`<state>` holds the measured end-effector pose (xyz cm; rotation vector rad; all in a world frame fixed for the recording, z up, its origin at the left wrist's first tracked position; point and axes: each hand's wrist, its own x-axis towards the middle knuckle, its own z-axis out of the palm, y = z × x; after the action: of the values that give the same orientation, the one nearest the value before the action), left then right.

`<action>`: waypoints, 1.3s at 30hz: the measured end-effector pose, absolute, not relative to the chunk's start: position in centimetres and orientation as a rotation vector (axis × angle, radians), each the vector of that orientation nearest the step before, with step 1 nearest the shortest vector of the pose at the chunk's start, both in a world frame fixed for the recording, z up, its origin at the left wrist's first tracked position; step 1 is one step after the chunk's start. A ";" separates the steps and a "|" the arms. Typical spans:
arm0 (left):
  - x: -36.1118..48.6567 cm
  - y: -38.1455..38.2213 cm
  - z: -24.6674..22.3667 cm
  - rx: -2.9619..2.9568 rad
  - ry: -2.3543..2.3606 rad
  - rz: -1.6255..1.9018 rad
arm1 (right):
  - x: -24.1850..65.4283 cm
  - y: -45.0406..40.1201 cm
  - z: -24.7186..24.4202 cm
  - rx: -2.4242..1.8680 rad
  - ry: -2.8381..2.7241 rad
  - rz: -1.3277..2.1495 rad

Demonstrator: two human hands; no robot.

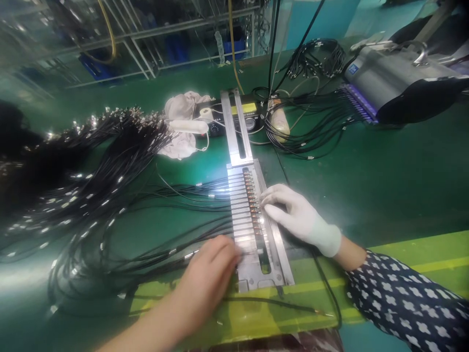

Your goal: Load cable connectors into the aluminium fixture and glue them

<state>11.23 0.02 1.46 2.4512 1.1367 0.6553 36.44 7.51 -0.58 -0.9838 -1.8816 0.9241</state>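
A slotted metal jig point(249, 271) lies on the green table, with several black cables point(216, 188) laid side by side in its slots. Their stripped, coloured wire ends point(252, 200) show in the jig's long opening. My bare left hand point(210, 266) is at the jig's lower left edge, its fingers pinched on a black cable; the fingertips are partly blurred. On the right side, my white-gloved right hand point(296, 215) rests against the jig's rail, thumb and fingers closed near the wire ends. Whatever those fingertips may hold is hidden.
A large bundle of black cables point(120, 146) spreads across the left. Behind the jig stand a black control box point(216, 128), a white cloth point(181, 105) and a bottle point(278, 120). A grey machine with purple light point(395, 83) sits at the right, cables beneath it.
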 end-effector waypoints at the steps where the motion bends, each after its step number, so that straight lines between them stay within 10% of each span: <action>1: 11.9 0.4 1.2 2.524 1.111 0.644 | 36.4 7.5 -0.6 -0.980 -1.873 0.925; 39: 12.7 1.6 -0.2 2.795 0.999 0.560 | 36.2 8.1 -0.2 -0.985 -1.822 0.975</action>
<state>12.73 1.58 -0.24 2.7952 0.9992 0.5596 36.18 8.10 -0.21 -0.9850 -1.8216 0.9753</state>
